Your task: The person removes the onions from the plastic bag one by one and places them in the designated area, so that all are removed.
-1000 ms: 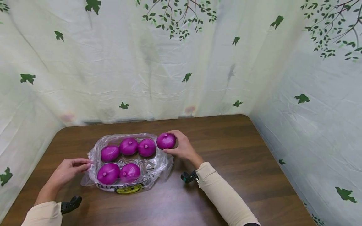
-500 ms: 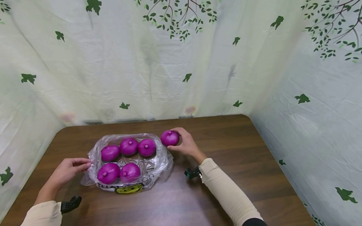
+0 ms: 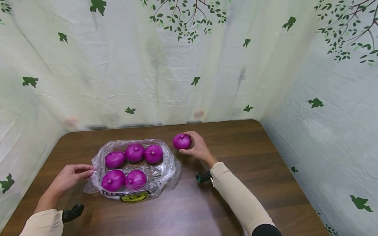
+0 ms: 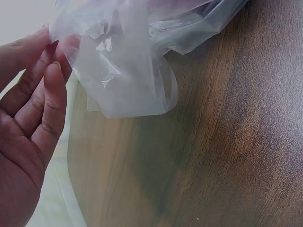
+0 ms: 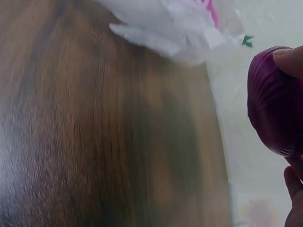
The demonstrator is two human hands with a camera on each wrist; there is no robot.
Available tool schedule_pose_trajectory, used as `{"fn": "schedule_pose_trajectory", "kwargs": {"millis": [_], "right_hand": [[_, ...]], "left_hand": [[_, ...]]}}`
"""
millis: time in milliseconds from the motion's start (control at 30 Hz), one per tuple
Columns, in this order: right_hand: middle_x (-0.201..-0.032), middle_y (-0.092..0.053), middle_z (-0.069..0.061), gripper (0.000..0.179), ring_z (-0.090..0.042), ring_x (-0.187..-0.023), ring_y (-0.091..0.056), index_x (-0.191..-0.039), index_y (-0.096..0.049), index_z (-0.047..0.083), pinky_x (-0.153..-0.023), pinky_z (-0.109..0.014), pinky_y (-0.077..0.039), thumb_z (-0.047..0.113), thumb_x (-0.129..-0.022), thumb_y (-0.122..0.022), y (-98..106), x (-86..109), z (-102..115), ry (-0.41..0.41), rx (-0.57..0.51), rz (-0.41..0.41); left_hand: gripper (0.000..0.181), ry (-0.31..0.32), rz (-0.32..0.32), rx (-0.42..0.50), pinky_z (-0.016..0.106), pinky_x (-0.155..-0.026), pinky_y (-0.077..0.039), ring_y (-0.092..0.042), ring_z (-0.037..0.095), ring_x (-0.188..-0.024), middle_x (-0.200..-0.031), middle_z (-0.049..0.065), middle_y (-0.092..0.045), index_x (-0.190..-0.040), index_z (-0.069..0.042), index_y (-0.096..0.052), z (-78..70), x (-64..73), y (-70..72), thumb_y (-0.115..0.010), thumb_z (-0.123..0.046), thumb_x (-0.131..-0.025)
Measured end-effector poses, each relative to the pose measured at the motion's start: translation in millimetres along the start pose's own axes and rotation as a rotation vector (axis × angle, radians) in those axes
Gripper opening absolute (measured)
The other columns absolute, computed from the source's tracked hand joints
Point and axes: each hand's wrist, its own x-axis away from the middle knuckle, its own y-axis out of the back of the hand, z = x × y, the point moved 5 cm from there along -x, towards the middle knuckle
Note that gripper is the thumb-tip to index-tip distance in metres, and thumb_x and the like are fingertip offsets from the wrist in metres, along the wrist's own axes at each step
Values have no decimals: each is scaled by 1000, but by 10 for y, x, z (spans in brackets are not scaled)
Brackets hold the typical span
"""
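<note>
My right hand (image 3: 200, 150) grips a purple onion (image 3: 181, 141), thumb below and fingers above, just right of a clear plastic bag (image 3: 172, 172). The right wrist view shows the ribbed side of this onion (image 5: 270, 106) between thumb and fingers. Several more purple onions (image 3: 134, 152) sit inside the bag in two rows, their stubby tips upward. At the bag's left end my left hand (image 3: 68, 178) pinches the edge of the plastic. In the left wrist view the loose film (image 4: 123, 80) hangs from the fingertips over the table.
A brown wooden table (image 3: 236, 196) carries the bag, which has a yellow printed patch (image 3: 135, 197) on its near side. White sheeting (image 3: 177, 65) with green leaf prints hangs behind the table and at both sides. A black wrist device (image 3: 72, 213) juts from the left sleeve.
My right hand has carried its onion right and slightly away from me, off the bag's right edge. The left hand and the bagged onions have hardly moved.
</note>
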Motion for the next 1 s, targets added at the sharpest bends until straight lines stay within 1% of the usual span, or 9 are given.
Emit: {"fn": "schedule_pose_trajectory", "kwargs": {"millis": [167,467,733,933,1000], "right_hand": [[-122,-58,-10,65,-24,-114,-55,-123,-56,4,-96,-40,-46,14,-67,-88,13,-17,-123,-44,-11,-8],[-121,-58,-11,65,-26,-113,-55,-122,-57,3,-96,-42,-45,13,-66,-89,72,-57,-216,-50,-30,-39],[-122,-58,-11,65,-25,-114,-54,-123,-57,4,-97,-41,-45,11,-67,-89,88,-77,-358,-107,-51,-29],[-123,-57,-10,64,-26,-111,-55,-123,-57,5,-94,-41,-47,11,-67,-88,100,-75,-482,-152,-73,-30],[-123,-57,-10,64,-26,-111,-56,-123,-57,6,-94,-41,-47,12,-67,-89,97,-67,-523,-167,-82,-30]], "left_hand": [[46,0,6,-3,27,-69,-49,-59,10,-82,-105,17,-68,-117,10,-62,9,10,-4,-62,-30,-95],[46,3,1,3,28,-70,-49,-59,7,-80,-103,16,-69,-117,11,-62,8,15,2,-62,-30,-95],[47,1,-3,-5,25,-68,-48,-59,8,-81,-103,16,-69,-117,10,-62,0,22,13,-61,-31,-95],[46,0,-3,-4,29,-70,-50,-60,11,-82,-104,17,-68,-117,10,-62,1,29,14,-61,-30,-95],[46,0,0,-6,29,-70,-49,-60,12,-83,-104,16,-68,-118,10,-62,2,32,16,-61,-30,-95]]}}
